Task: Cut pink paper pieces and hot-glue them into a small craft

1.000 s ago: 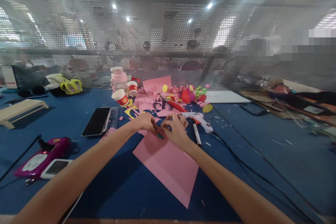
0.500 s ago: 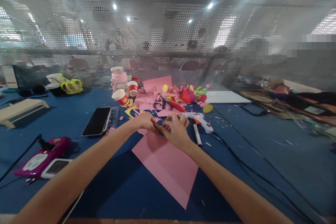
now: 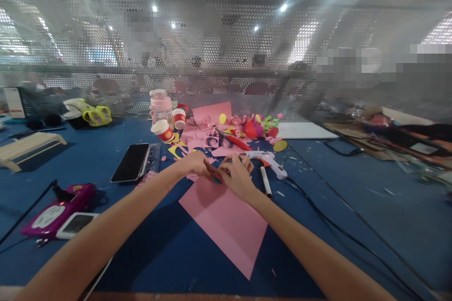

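A pink paper sheet (image 3: pixel 229 225) lies at an angle on the blue table. My left hand (image 3: pixel 202 163) and my right hand (image 3: pixel 237 174) meet over its far corner, fingertips close together. Peeking out beneath the fingers is a small dark teal thing (image 3: pixel 216 180), too covered for me to tell its kind. The left fingers point down and inward, closed around that spot. My right thumb and fingers are pinched together; what they grip is hidden. Right of that hand are a white glue gun (image 3: pixel 270 162) and a white marker (image 3: pixel 265 181).
Pink and yellow paper scraps (image 3: pixel 194 143), red-handled pliers (image 3: pixel 236 141) and paper cups (image 3: pixel 162 130) lie beyond my hands. A phone (image 3: pixel 130 163) and a purple device (image 3: pixel 60 211) sit at left. The glue gun's black cord (image 3: pixel 328 221) crosses the right side.
Both hands stay over the sheet's far corner, with only slight finger movement. A little more of the teal thing shows.
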`<action>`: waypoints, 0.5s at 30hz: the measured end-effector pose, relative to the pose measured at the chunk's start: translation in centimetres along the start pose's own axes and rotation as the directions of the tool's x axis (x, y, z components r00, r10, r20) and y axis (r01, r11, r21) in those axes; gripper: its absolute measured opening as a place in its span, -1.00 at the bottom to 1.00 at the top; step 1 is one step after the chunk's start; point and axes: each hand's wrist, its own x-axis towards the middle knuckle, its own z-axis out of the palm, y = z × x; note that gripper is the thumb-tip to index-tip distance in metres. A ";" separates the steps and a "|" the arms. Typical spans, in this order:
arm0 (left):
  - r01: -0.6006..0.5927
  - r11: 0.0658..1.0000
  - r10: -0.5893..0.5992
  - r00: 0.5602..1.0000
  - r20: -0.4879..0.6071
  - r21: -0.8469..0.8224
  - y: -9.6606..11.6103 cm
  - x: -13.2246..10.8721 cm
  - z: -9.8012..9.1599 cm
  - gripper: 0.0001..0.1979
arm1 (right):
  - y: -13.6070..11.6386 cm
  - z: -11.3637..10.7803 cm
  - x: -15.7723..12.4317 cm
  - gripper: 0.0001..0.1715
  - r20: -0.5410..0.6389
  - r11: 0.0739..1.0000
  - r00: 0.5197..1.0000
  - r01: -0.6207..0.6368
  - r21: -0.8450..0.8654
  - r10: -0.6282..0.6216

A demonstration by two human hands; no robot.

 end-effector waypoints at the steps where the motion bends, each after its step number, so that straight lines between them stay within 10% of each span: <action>1: 0.003 1.000 -0.003 1.000 -0.001 -0.005 0.0 0.0 0.0 -0.69 | 0.0 0.0 0.0 -0.79 0.001 1.000 1.000 0.002 0.003 -0.002; 15: -0.046 0.999 0.047 0.998 0.039 -0.009 -0.9 0.4 -0.3 -0.70 | 0.4 0.3 0.0 -0.83 -0.062 0.998 0.998 0.036 0.057 -0.032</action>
